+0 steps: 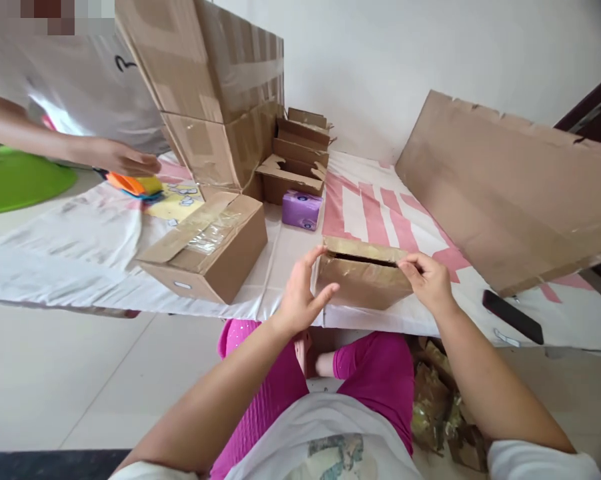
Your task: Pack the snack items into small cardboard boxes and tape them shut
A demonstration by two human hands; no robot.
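A small brown cardboard box (365, 285) stands at the table's front edge before me, with a dark narrow gap under its taped top flap (365, 249). At its left side is my left hand (300, 293), thumb and fingers spread apart, with a fingertip at the upper left corner. My right hand (429, 280) pinches the upper right corner of the box beside the end of the gap. Just behind the box sits a purple box (302, 210). To the left lies a larger taped cardboard box (230, 257).
Tall stacked cartons (240, 87) and open cardboard trays (300, 150) stand at the back. A large cardboard panel (510, 193) leans at right, near a phone (513, 317). Another person's hand (125, 159) is above an orange-and-yellow item (135, 185). Cardboard scraps (430, 400) lie below.
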